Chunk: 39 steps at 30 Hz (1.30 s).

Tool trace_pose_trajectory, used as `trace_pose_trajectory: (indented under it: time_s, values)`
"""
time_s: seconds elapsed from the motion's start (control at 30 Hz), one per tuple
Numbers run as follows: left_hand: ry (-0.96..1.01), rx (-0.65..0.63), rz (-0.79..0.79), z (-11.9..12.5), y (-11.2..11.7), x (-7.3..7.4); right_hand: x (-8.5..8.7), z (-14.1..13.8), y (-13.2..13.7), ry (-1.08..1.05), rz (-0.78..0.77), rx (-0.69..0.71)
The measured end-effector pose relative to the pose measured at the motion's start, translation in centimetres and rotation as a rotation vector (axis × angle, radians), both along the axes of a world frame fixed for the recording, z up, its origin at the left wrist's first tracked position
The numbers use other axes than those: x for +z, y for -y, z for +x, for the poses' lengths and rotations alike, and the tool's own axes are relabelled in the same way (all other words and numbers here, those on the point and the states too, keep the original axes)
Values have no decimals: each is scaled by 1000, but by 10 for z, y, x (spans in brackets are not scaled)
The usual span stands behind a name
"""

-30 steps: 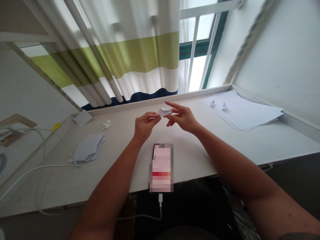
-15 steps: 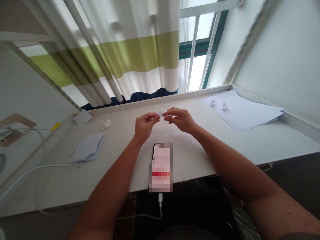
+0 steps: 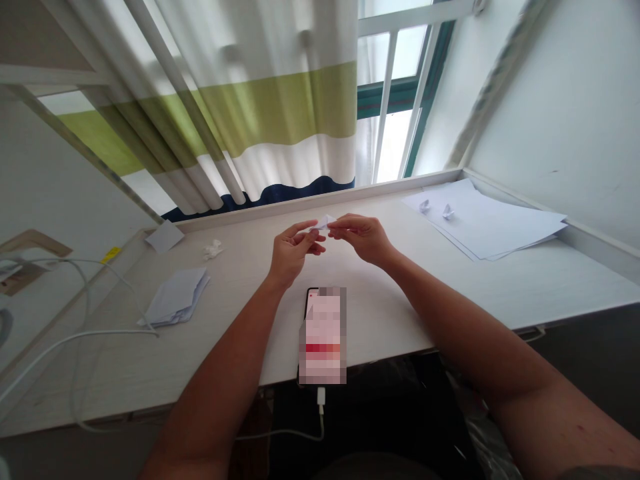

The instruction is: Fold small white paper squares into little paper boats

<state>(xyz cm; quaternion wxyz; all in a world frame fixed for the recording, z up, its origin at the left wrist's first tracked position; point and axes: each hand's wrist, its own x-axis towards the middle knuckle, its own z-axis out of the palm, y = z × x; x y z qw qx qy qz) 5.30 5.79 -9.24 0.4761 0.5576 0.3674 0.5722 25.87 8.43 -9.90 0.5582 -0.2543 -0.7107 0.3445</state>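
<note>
Head view: small folded white paper (image 3: 326, 222)

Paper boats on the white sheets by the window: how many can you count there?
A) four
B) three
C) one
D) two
D. One small folded paper boat and another sit apart from each other on the stack of white paper sheets, and no others show on it.
</note>
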Motion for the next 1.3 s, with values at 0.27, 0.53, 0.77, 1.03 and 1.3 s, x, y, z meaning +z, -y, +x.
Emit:
trace_pose_trajectory:
  time_s: [0.27, 0.53, 0.77, 1.03, 1.3]
  values:
    - [50, -12, 8, 2, -1, -2, -2, -3, 2, 48, -20, -34]
    - [61, 76, 88, 4, 2, -1, -1, -2, 5, 21, -210, 23]
    - [81, 110, 103, 6, 2, 0, -1, -5, 4, -29, -239, 76]
    - [72, 89, 42, 7, 4, 1, -2, -7, 2, -113, -138, -1]
    - [29, 96, 89, 7, 4, 2, -1, -9, 4, -131, -135, 37]
